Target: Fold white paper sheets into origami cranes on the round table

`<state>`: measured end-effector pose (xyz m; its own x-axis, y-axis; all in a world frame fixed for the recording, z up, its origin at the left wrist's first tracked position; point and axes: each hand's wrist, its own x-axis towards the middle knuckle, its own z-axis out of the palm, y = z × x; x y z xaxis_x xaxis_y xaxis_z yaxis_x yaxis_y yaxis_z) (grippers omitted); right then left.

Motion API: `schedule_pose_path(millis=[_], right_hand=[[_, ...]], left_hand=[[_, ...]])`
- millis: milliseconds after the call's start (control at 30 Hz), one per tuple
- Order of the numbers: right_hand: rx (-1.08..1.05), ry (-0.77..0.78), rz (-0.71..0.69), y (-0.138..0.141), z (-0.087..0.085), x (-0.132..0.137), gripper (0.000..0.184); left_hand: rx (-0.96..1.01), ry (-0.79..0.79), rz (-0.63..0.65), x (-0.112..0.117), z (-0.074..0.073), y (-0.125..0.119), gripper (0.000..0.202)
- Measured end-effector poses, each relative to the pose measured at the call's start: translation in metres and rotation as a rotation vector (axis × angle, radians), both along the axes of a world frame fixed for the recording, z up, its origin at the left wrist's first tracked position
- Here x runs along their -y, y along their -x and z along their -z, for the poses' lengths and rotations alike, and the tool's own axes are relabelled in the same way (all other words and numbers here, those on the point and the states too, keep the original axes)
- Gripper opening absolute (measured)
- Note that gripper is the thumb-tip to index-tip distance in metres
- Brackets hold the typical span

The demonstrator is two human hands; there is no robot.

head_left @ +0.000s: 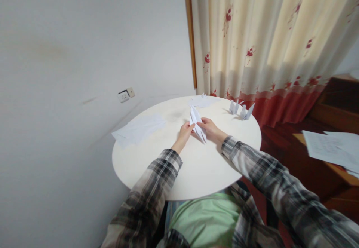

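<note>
A folded white paper [195, 115], long and pointed at both ends, is held between my two hands above the round white table. My left hand [185, 132] pinches its left edge near the middle, thumb on top. On the opposite edge, my right hand [210, 127] grips it with the thumb over the folds. The lower end of the paper splits into narrow points. Fingers beneath the paper are partly hidden.
The round white table [179, 177] stands against the wall. White sheets [140, 128] lie at its left, more paper [203, 101] at the back. Folded paper cranes [246, 113] stand at the back right. Written sheets [331, 147] rest on wooden furniture at right, beside a curtain [252, 72].
</note>
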<state>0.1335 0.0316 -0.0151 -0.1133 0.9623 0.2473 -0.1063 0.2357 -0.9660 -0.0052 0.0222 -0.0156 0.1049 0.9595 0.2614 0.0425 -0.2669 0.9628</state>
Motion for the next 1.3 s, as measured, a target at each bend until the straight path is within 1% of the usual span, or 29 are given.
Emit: schedule_pose_path(millis=[200,333,467,567,700,800,933,1067,1300], right_hand=[[-0.076,0.057,-0.065,0.0003,-0.0025,0.0058,0.017],[-0.102,0.082,-0.057,0.0,-0.0061,0.0053,0.013],[-0.122,0.079,-0.041,-0.0009,-0.0079,0.0033,0.01],[-0.128,0.071,-0.038,-0.0017,-0.008,0.0039,0.011],[-0.125,0.077,-0.062,-0.0024,-0.0082,0.0053,0.012],[-0.124,0.093,-0.073,-0.0025,-0.0087,0.0057,0.012],[-0.114,0.101,-0.094,-0.0022,-0.0092,0.0058,0.012],[-0.114,0.094,-0.111,-0.0015,-0.0087,0.0055,0.013],[-0.093,0.098,-0.096,-0.0016,-0.007,0.0054,0.012]], left_hand=[[0.044,-0.009,-0.021,0.0001,0.0005,-0.0004,0.034],[0.083,-0.028,-0.025,0.0012,-0.0011,-0.0008,0.039],[0.11,-0.039,-0.031,0.0018,-0.0012,0.0005,0.037],[0.178,-0.003,0.003,0.0014,-0.0008,0.001,0.036],[0.314,0.087,0.098,0.0006,-0.0009,0.0006,0.034],[0.366,0.132,0.12,0.0,-0.0006,0.0006,0.033],[0.373,0.15,0.117,0.0005,0.0,0.0016,0.033],[0.328,0.138,0.126,0.0032,-0.0013,0.0017,0.035],[0.263,0.119,0.121,0.0054,-0.0026,-0.0009,0.039]])
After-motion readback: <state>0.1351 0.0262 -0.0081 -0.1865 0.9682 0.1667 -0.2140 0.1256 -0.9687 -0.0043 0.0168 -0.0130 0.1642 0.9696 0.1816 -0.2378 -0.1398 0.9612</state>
